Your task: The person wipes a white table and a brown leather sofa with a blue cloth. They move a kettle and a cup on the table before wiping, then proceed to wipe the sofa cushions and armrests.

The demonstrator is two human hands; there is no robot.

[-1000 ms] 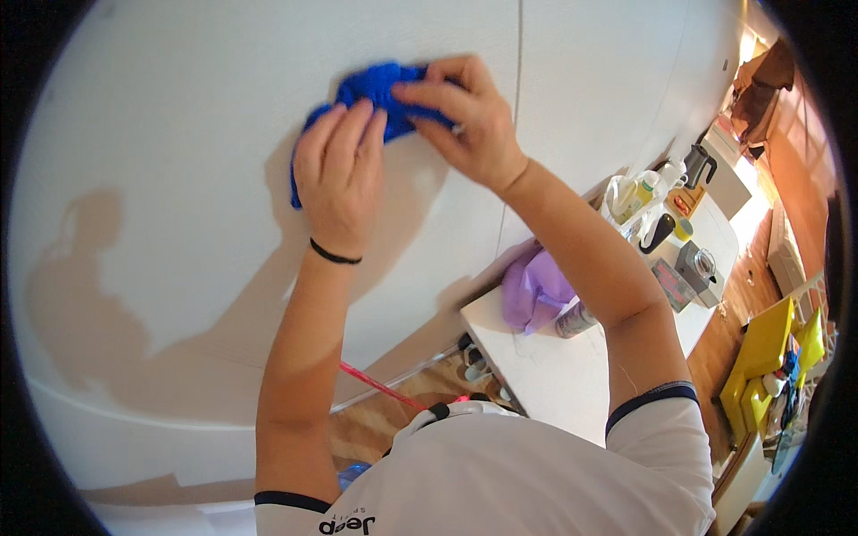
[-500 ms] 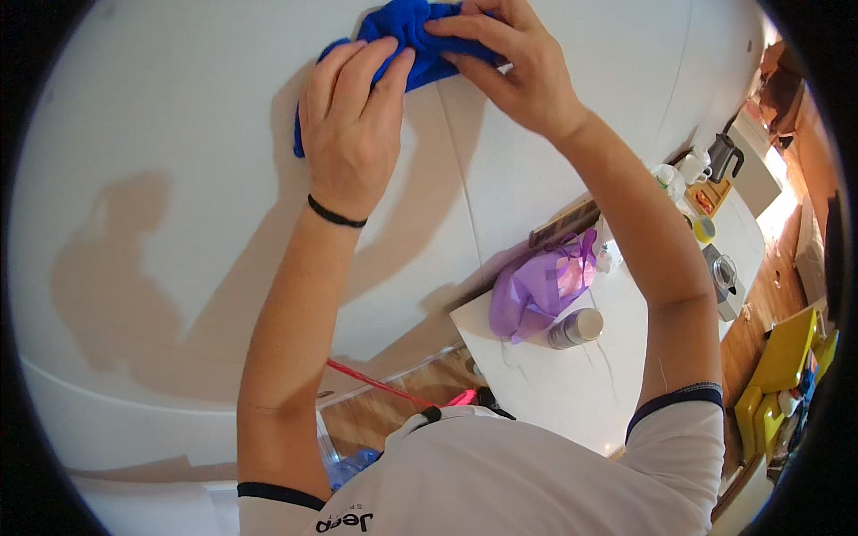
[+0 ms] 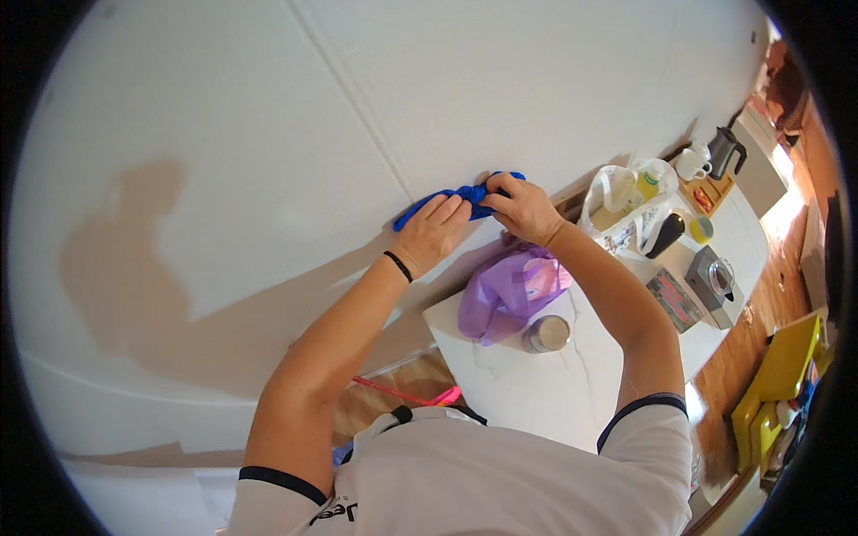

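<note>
A blue cloth (image 3: 471, 194) lies bunched against the white wall (image 3: 268, 161), at the lower end of a seam in it. My left hand (image 3: 435, 234), with a black band at its wrist, presses on the cloth's left part, fingers closed over it. Just to the right, my right hand (image 3: 525, 211) pinches the other end of the cloth, thumb and fingers bent. Some of the cloth is hidden beneath both hands. Below them, a purple bag (image 3: 496, 295) stands on the white table (image 3: 478, 380), apart from the hands.
Beside the bag stands a lidded grey container (image 3: 548, 333). Further right are a white plastic bag (image 3: 612, 192), a grey appliance (image 3: 709, 290), a white mug (image 3: 693, 166) and a dark kettle (image 3: 725, 154). Yellow items (image 3: 782, 357) stand by the wooden floor at far right.
Both hands have brought the blue cloth down the wall and to the right, toward the table. The cloth now looks narrower, and more of the table's right side shows.
</note>
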